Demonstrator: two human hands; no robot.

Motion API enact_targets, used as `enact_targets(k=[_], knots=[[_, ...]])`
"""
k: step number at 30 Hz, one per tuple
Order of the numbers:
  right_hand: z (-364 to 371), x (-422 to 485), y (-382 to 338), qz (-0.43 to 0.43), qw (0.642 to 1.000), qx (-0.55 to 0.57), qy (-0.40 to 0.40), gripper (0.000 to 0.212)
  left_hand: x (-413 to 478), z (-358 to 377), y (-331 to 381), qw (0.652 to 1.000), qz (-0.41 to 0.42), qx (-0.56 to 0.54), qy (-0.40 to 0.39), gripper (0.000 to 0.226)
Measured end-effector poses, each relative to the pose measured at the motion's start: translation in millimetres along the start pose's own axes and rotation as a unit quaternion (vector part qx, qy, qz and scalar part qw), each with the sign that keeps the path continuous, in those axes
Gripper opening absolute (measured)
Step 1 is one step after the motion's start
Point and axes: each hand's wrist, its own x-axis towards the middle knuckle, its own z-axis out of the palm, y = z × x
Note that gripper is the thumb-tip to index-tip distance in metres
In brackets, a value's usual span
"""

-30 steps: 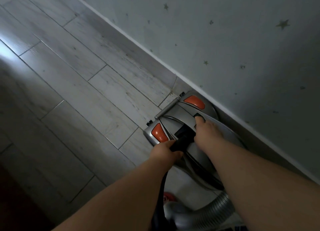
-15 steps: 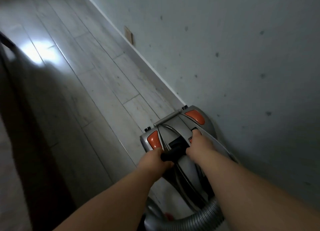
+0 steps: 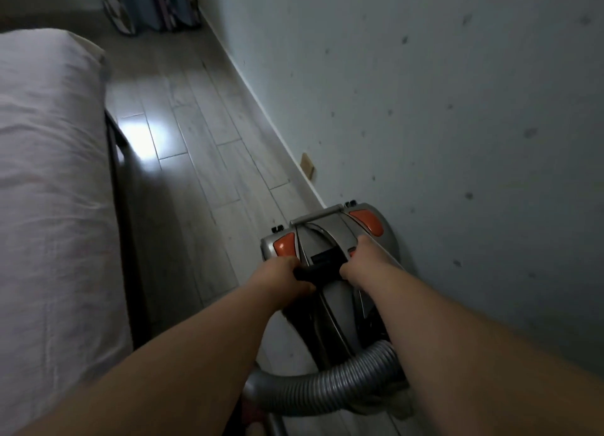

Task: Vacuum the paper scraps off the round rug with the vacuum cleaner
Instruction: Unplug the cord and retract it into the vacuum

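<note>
Floor (image 3: 196, 161): left hand (image 3: 285, 274), right hand (image 3: 361, 260) clasp vacuum cleaner (image 3: 322, 236).

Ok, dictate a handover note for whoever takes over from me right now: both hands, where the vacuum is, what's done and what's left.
Left hand: grips the black handle on top of the vacuum cleaner.
Right hand: lies on the cleaner's top at the handle's right end; whether it grips cannot be told.
Vacuum cleaner: on the wooden floor close against the wall, its grey hose curving near the person. A bed is to the left.
Done: nothing vacuumed that shows; the rug and scraps are not in view.
Left: get the cleaner to the round rug and vacuum up the scraps.
</note>
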Motion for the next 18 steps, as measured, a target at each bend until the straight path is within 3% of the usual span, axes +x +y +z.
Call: enact_targets(k=[9, 15, 18], knots=[[-58.6, 63.5, -147.8, -0.022, 1.0, 0.008, -0.007, 0.071, 70.8, -152.8, -7.4, 0.999, 0.01, 0.021, 0.035, 0.033], [-82.5, 145.8, -228.2, -0.015, 0.999, 0.001, -0.028, 0.086, 142.9, -226.8, -8.0, 0.988, -0.011, 0.124, 0.088, 0.034], [-96.0, 190.2, -268.8, -0.019, 0.999, -0.002, -0.033, 0.083, 185.0, -264.6, -6.1, 0.979, -0.036, 0.166, 0.116, 0.031]])
